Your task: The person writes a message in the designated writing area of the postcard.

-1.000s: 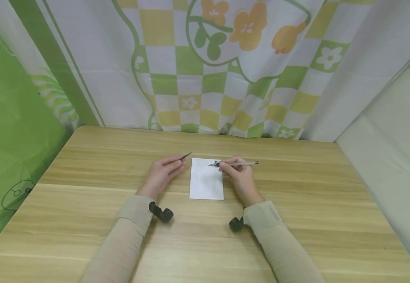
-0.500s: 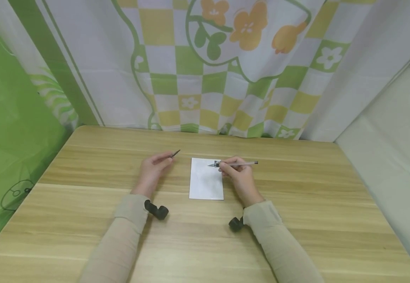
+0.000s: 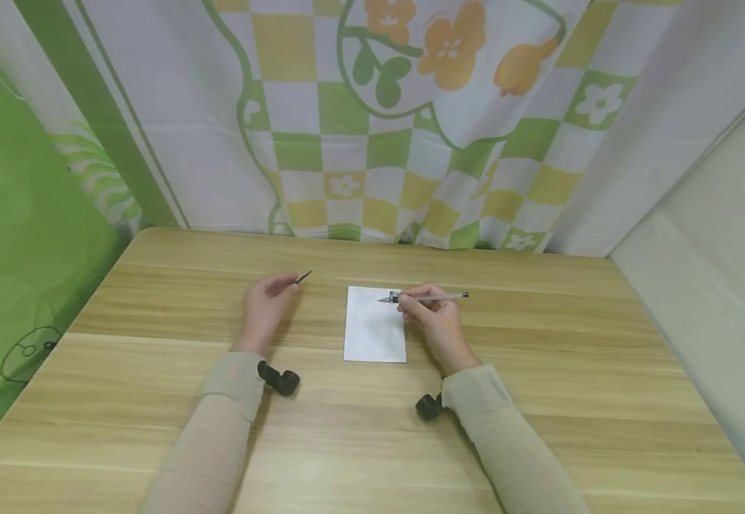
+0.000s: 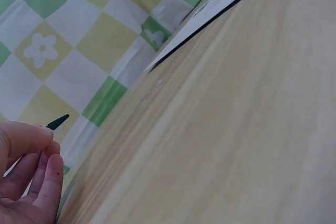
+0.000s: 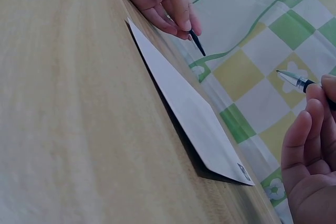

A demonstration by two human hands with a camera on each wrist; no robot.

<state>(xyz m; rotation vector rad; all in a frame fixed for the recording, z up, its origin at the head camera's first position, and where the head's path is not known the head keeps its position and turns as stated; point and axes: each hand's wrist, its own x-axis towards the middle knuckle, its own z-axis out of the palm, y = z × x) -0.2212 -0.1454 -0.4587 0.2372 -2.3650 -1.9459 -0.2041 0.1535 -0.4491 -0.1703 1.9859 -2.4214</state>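
Note:
A white rectangular pad [image 3: 375,328] lies on the wooden table, its dark underside edge showing in the right wrist view. Over its upper right corner my right hand [image 3: 438,325] pinches a pen [image 3: 439,297], the uncovered tip pointing left. To the left of the pad, my left hand [image 3: 265,307] holds a small dark pointed piece [image 3: 304,276] between thumb and fingers; whether it is a pen cap I cannot tell. In the left wrist view the dark piece [image 4: 58,121] sticks out past the thumb. A small dark mark shows on the pad [image 5: 184,103] near one corner.
A patterned curtain [image 3: 343,153] hangs behind the table's [image 3: 539,428] back edge. Green cloth [image 3: 19,235] stands at the left and a pale panel [image 3: 719,235] at the right. Black wrist cameras sit at both cuffs.
My left hand has moved left, away from the pad, still holding the dark piece. My right hand and the pen have hardly moved.

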